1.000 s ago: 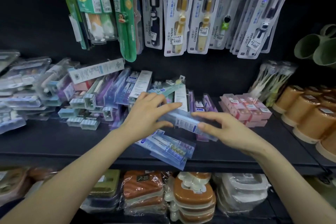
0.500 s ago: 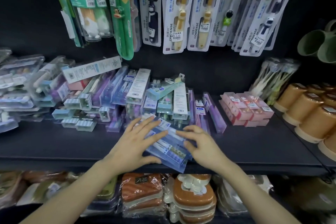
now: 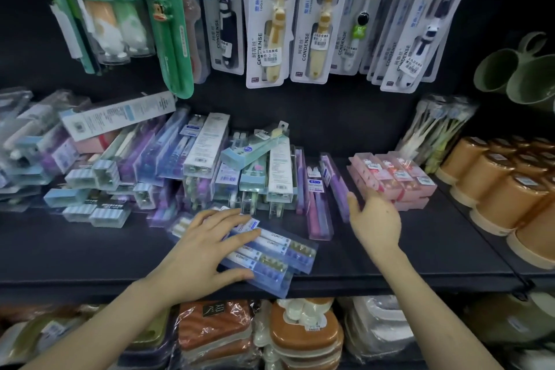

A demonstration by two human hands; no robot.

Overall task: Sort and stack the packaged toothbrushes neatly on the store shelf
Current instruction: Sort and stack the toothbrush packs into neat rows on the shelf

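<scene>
Packaged toothbrushes (image 3: 279,252): small stack of blue packs, lying flat at near edge of dark shelf (image 3: 90,252), centre. Left hand (image 3: 204,246) rests on stack w/ fingers spread flat, grip not closed round anything. Right hand (image 3: 375,219) hovers to the right, grip open & empty, just beside purple packs (image 3: 318,213), near pink boxes (image 3: 393,180). Jumbled pile (image 3: 207,156) of more packs lies behind, far-left.

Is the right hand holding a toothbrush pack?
No, the right hand is open, with straight fingers and nothing in it, near the pink boxes.
</scene>
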